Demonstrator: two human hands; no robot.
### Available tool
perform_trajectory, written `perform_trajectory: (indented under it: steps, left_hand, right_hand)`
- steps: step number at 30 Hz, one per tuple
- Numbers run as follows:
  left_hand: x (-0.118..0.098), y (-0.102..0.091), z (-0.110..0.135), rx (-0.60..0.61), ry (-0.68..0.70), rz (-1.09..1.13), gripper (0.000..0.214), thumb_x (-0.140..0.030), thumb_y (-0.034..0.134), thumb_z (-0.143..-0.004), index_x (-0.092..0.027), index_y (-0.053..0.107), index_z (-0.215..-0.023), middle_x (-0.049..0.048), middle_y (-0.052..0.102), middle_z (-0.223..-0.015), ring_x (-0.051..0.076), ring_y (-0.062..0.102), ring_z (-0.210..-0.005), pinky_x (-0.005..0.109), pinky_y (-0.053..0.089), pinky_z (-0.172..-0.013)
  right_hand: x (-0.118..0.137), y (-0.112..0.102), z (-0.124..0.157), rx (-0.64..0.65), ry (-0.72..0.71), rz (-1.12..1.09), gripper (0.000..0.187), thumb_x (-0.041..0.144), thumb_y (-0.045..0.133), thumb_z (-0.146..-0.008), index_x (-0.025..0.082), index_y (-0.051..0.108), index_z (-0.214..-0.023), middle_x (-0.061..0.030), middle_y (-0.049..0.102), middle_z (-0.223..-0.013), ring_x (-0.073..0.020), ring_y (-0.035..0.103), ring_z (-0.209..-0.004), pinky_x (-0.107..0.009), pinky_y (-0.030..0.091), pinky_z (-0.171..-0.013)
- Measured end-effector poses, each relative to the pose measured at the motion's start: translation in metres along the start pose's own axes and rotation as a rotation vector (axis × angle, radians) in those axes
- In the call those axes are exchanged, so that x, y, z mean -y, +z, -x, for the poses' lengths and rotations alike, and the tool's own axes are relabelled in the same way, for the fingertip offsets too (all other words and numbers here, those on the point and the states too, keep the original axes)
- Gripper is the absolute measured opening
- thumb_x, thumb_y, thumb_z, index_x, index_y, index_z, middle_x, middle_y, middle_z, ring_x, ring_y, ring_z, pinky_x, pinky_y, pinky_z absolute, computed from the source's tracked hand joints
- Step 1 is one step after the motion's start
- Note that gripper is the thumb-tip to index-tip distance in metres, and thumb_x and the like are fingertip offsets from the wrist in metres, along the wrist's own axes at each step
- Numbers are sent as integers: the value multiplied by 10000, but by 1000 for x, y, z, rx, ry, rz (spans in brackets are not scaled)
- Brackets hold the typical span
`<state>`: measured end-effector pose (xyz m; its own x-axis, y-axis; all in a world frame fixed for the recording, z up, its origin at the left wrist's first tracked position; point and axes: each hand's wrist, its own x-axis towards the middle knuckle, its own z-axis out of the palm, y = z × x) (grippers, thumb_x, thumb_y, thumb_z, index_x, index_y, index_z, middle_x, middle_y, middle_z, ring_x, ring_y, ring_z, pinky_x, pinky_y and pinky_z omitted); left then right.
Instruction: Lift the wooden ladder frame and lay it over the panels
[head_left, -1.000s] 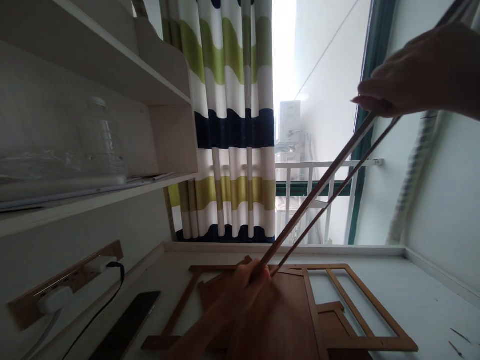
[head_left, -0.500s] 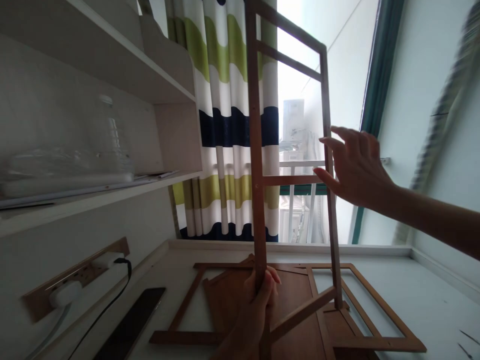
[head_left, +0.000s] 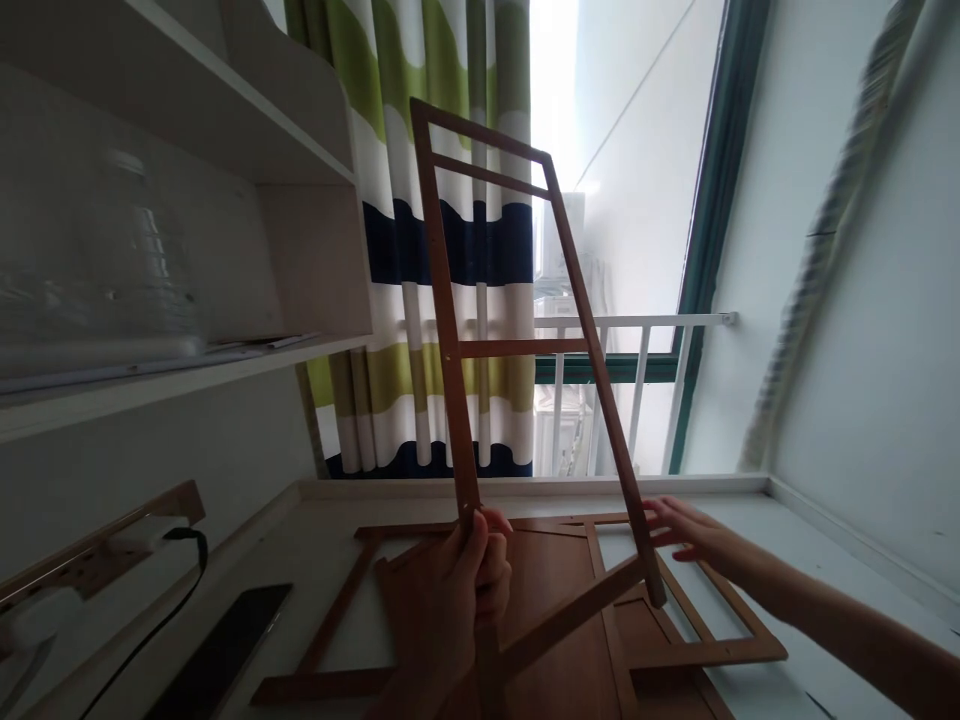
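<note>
Head view, frame: a wooden ladder-like frame [head_left: 517, 350] stands nearly upright over the tabletop [head_left: 840, 560], its long axis running up and slightly away from the person, with crossbars between two long rails.
Left hand: the left hand [head_left: 469, 590] is wrapped tight around the lower end of the left rail, fingers curled closed on it.
Right hand: the right hand [head_left: 679, 530] reaches in from the right, fingers spread and touching the right rail near its foot; I cannot tell whether it grips or only steadies.
Which is nearer: the left hand sits nearer the person; the frame rises above and ahead of both hands.
Beneath: flat wooden panels and frames [head_left: 570, 600] lie under the raised piece.
Left side: a black phone [head_left: 225, 650], a power strip [head_left: 97, 550], and a shelf [head_left: 187, 360].
Behind: a striped curtain [head_left: 442, 240].
Writing: none readable.
</note>
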<state>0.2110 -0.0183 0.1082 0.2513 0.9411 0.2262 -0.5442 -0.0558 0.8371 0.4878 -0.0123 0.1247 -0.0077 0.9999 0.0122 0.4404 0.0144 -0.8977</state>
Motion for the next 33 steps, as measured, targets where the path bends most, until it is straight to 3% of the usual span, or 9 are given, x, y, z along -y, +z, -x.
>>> perform_trajectory:
  steps: [5, 12, 15, 19, 23, 26, 28, 31, 33]
  left_hand:
    - [2, 6, 0, 9, -6, 3, 474, -633, 422, -794, -175, 507, -880, -98, 206, -472, 18, 106, -343, 104, 133, -294]
    - [10, 16, 8, 19, 17, -40, 478, -625, 384, -814, -169, 507, -887, -86, 239, -497, 27, 115, -348, 136, 107, -308]
    - [15, 21, 9, 25, 94, -137, 463, -598, 373, -835, -160, 516, -885, -73, 272, -526, 30, 157, -363, 154, 132, -332]
    - [25, 31, 8, -25, 203, -346, 391, -542, 410, -849, -165, 516, -844, -44, 327, -578, 59, 281, -460, 172, 227, -416]
    - [42, 40, 9, -22, 338, -564, 287, -444, 463, -856, -175, 542, -917, 10, 466, -708, 115, 405, -628, 224, 337, -586]
    - [60, 42, 8, 0, 364, -562, 258, -419, 474, -854, -194, 540, -963, 7, 468, -715, 120, 387, -617, 238, 320, -574]
    - [70, 44, 6, -11, 383, -549, 248, -411, 489, -848, -200, 546, -965, -1, 453, -686, 121, 379, -603, 242, 312, -562]
    - [77, 49, 2, 44, 399, -616, 252, -410, 535, -821, -200, 570, -957, 5, 485, -679, 128, 418, -608, 249, 339, -570]
    - [76, 50, 1, 120, 415, -729, 285, -385, 548, -818, -223, 572, -1051, 35, 558, -801, 154, 496, -707, 256, 394, -627]
  right_hand:
    - [-21, 12, 0, 71, 119, -62, 643, 729, 444, -696, 212, 564, -1058, -112, 604, -1028, -281, 568, -949, -408, 431, -781]
    - [-18, 35, -6, 120, 131, -59, 750, 771, 434, -663, 199, 508, -1143, -128, 506, -1196, -268, 509, -1062, -371, 434, -842]
    - [-4, 51, 5, 133, -5, -87, 722, 737, 428, -709, 206, 445, -1199, -110, 418, -1297, -241, 408, -1182, -336, 383, -939]
    - [27, 63, 30, 157, -327, -146, 465, 560, 410, -856, 296, 402, -1238, -27, 368, -1349, -206, 365, -1217, -341, 346, -993]
    - [62, 68, 43, 42, -518, -178, 484, 497, 503, -839, 376, 338, -1278, 15, 383, -1332, -206, 389, -1188, -379, 350, -998]
    - [85, 72, 40, -36, -503, -390, 464, 511, 528, -820, 337, 401, -1231, -21, 517, -1163, -200, 498, -1040, -358, 433, -897]
    - [95, 75, 36, -71, -457, -600, 376, 512, 513, -827, 290, 494, -1130, -18, 570, -900, -156, 545, -804, -287, 486, -727]
    - [103, 76, 31, -144, -428, -824, 271, 488, 563, -801, 221, 578, -843, 33, 385, -579, -68, 360, -494, -160, 354, -438]
    - [102, 73, 27, -187, -422, -854, 306, 495, 601, -766, 196, 558, -720, 46, 287, -521, -53, 258, -443, -145, 255, -379]
